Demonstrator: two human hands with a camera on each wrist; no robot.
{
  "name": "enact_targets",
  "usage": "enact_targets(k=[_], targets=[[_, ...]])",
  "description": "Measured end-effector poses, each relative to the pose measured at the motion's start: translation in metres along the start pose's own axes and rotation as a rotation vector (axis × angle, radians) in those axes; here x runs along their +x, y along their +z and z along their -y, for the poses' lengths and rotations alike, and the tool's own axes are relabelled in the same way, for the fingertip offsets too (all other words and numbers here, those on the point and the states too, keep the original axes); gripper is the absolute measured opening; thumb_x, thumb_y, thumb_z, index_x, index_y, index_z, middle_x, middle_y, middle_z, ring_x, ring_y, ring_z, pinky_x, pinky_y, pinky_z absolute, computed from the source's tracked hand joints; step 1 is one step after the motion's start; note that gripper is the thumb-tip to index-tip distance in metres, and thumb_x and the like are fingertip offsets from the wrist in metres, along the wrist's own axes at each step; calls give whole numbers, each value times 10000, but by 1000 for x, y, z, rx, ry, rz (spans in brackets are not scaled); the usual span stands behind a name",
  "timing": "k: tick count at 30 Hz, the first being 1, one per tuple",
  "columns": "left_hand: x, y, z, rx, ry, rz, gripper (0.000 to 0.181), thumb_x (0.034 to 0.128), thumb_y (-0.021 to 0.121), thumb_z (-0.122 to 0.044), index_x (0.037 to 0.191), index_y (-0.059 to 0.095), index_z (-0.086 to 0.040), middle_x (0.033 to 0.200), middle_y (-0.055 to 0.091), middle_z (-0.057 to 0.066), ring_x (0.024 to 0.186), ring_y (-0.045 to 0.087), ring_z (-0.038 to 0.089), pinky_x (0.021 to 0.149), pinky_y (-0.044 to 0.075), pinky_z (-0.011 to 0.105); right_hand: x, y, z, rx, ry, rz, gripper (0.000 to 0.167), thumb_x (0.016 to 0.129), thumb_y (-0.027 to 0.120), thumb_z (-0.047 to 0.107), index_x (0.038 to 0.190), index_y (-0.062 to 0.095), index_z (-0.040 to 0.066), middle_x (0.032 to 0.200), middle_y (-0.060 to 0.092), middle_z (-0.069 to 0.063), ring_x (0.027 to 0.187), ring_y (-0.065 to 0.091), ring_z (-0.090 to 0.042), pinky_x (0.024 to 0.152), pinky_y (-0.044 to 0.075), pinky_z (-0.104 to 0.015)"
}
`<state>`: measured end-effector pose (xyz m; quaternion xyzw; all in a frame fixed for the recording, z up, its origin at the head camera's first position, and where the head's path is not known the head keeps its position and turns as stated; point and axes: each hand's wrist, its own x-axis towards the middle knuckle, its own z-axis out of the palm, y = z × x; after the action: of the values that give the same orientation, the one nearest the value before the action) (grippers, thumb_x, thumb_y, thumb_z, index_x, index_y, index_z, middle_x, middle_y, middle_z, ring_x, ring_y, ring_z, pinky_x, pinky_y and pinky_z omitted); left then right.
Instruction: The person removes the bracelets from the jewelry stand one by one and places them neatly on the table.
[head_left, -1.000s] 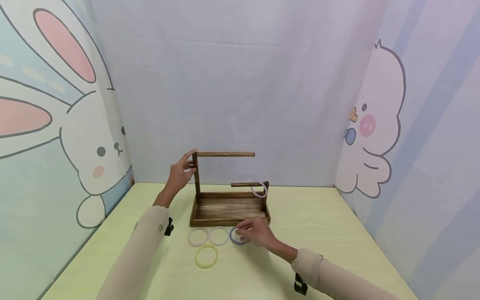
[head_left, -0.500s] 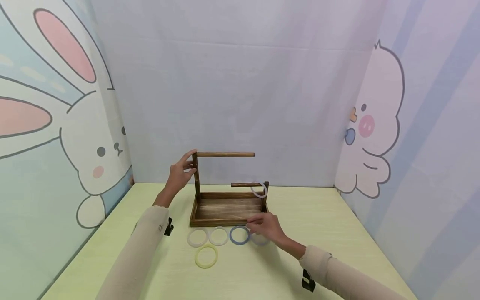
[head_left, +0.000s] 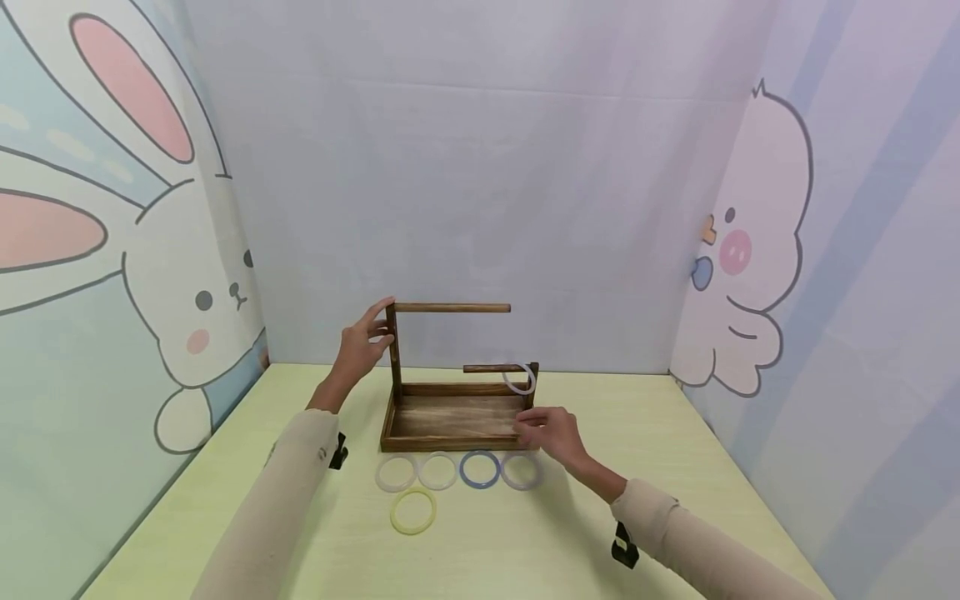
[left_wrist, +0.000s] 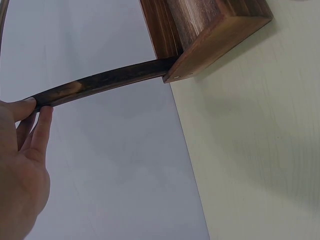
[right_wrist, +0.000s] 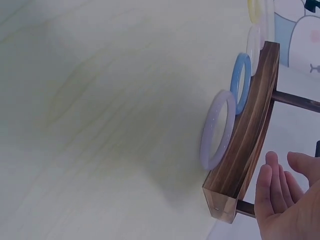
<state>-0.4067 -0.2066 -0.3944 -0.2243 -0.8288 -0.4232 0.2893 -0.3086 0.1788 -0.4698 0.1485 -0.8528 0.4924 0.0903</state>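
My left hand (head_left: 358,354) pinches the upper part of the tall left post (left_wrist: 100,82) of a dark wooden rack (head_left: 457,445), thumb and fingers on either side. Held over the rack's front right corner, my right hand (head_left: 553,433) has nothing between its loosely bent fingers. A pale ring (head_left: 519,392) hangs on the short lower bar. In front of the rack, a lavender ring (right_wrist: 206,142), a blue ring (head_left: 480,487), a whitish ring (head_left: 438,488) and a pale pinkish ring (head_left: 396,490) lie in a row. A yellow ring (head_left: 413,532) lies nearer to me.
The rack's long upper bar (head_left: 453,308) extends right from the tall post and bears no ring. A short post (head_left: 529,404) stands at the rack's right end. Cloth walls with a rabbit (head_left: 180,292) and a chick (head_left: 765,208) enclose the pale table (head_left: 615,467).
My right hand has moved right and away from me, off the blue ring and past the lavender ring, which now shows fully in the row. My left hand keeps its place on the post.
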Motion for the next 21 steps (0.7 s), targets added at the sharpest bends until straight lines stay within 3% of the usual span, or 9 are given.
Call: enact_targets(k=[6,11,21], targets=[[0,0,0,-1,-9,4,776,939,683,128,1577,459,-253,1234,692,303,1090,715,437,839,632,524,11,-9,-5,23,17,-74,184,916,792,60,1048,784,-69,859,780,-180,722,771,-341,656,650,-479],[0,0,-1,-7,-6,3,772,940,682,126,1577,460,-249,1234,693,301,1092,715,436,839,631,528,18,-12,-9,14,22,-121,204,910,809,75,1056,788,-65,860,783,-167,743,761,-405,648,656,-405],[0,0,-1,-4,6,-2,731,937,692,119,1562,478,-192,1216,702,294,1080,722,425,837,634,516,25,-16,-11,27,47,-174,194,902,806,48,1051,781,-74,887,778,-204,748,766,-397,593,641,-309]])
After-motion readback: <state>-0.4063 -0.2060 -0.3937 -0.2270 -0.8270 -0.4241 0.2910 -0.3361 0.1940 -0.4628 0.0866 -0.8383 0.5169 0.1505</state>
